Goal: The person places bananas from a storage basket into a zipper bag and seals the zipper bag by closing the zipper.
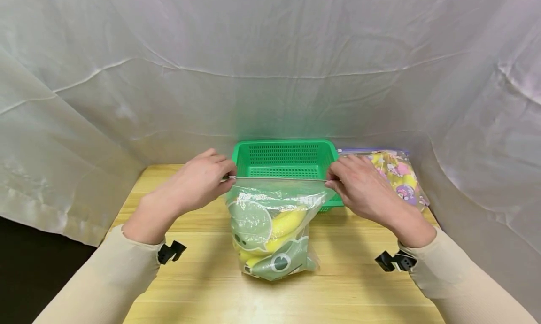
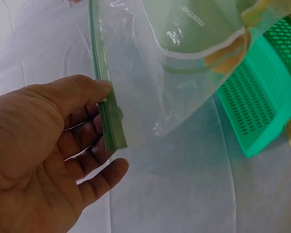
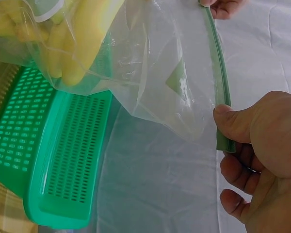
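Observation:
A clear zip bag (image 1: 270,235) with green cartoon print hangs between my two hands, yellow bananas (image 1: 287,222) showing through its side. Its green zip strip (image 3: 222,73) runs straight across the top. My left hand (image 1: 203,178) pinches one end of that strip; in the left wrist view the thumb presses near a small white slider (image 2: 103,100). At the other end, my right hand (image 1: 363,185) pinches the strip between thumb and fingers. The bag's lower part is in front of the green basket in the head view.
Behind the bag a green plastic basket (image 1: 284,144) stands against the grey curtain (image 1: 270,103). To its right lies another zip bag (image 1: 399,176), printed with colourful figures and holding yellow things. All stand on a light wooden table (image 1: 190,267).

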Motion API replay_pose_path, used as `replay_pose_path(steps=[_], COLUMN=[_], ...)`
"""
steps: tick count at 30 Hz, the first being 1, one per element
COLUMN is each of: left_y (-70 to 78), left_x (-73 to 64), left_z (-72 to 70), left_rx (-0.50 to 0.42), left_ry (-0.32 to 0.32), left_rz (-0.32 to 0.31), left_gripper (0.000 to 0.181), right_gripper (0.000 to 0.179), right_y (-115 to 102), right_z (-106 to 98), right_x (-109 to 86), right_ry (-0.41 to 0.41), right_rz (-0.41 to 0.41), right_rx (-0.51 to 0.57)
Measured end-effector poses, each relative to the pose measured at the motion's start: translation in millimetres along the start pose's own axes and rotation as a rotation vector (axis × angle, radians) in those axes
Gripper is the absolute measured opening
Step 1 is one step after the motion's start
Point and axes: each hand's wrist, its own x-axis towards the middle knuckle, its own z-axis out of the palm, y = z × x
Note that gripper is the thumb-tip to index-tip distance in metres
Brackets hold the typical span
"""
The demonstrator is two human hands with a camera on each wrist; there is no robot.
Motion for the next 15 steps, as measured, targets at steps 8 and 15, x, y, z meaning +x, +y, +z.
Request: replay_pose_path(steps=[8,15], left_y=[-8.1,-14.7], left_x=[-9.1,-13.6], left_z=[-0.8,-0.2], left_rx=[-0.018,-0.055], left_ry=[-0.02,-0.023], left_rz=[-0.084,-0.116], left_gripper=[0.005,0.005], right_gripper=[0.015,0.015], right_y=[3,5], right_z=[3,6], right_x=[-0.5,-0.8], right_ry=[-0.004,0.009], right_rz=[0.028,0.041], right_rx=[0.006,0.006])
